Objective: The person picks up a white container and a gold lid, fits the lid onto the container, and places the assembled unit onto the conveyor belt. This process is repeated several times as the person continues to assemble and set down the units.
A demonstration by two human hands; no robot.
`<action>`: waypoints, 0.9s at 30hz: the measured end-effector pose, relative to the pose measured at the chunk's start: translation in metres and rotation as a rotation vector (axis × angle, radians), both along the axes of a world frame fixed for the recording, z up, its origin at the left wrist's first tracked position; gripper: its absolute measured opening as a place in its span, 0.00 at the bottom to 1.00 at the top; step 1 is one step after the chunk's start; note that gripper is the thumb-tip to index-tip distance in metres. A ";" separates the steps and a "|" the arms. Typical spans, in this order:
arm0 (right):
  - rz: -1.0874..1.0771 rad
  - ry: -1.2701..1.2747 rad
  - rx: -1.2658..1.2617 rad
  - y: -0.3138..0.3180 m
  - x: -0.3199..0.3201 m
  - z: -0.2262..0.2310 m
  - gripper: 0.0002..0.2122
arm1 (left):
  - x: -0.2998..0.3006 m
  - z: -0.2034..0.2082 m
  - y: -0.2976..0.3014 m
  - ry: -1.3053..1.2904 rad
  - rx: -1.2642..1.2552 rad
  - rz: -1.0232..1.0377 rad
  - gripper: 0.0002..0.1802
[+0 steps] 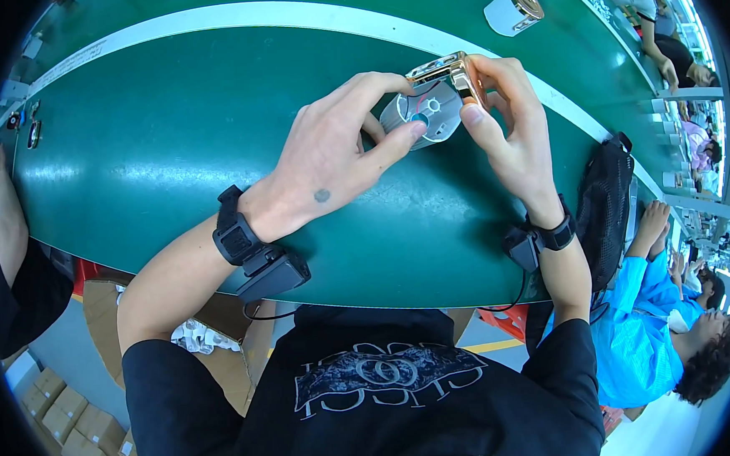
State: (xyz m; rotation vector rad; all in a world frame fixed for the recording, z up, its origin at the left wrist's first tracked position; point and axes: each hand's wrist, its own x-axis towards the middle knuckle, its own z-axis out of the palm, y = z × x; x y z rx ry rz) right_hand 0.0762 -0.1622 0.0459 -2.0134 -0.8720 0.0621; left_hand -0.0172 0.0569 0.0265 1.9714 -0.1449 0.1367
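Note:
My left hand (330, 142) is closed around a whitish, translucent round housing (444, 124), thumb at its rim and fingers behind it. Thin wires, one dark and one reddish, show at the housing's open inside, along with a small round post. A shiny gold-coloured cover (465, 80) is gripped between the thumb and fingers of my right hand (516, 127). It is tilted up right beside the housing's upper right edge; whether the two touch is hard to tell. Both pieces are held above the green table (185, 164). Each wrist wears a black strap with a small box.
A white cylinder with a gold top (512, 12) stands at the far right, beyond a white strip (302, 13). Small dark parts (34, 134) lie at the left. A black mesh bag (606, 213) rests at the right edge, near a co-worker in blue (635, 341). Another person's arm (9, 200) reaches in at left.

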 end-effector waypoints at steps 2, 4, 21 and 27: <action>0.007 -0.041 -0.011 -0.001 0.002 0.004 0.25 | 0.000 -0.001 0.001 0.029 0.017 -0.002 0.23; 0.019 -0.128 -0.031 -0.003 0.004 0.008 0.26 | 0.002 -0.002 0.001 0.022 0.009 -0.003 0.24; 0.069 -0.309 -0.166 -0.007 0.001 0.028 0.26 | 0.009 0.002 0.004 0.109 -0.116 -0.102 0.28; 0.010 0.175 0.003 -0.001 -0.006 0.012 0.27 | 0.015 -0.013 0.002 0.025 -0.179 -0.103 0.25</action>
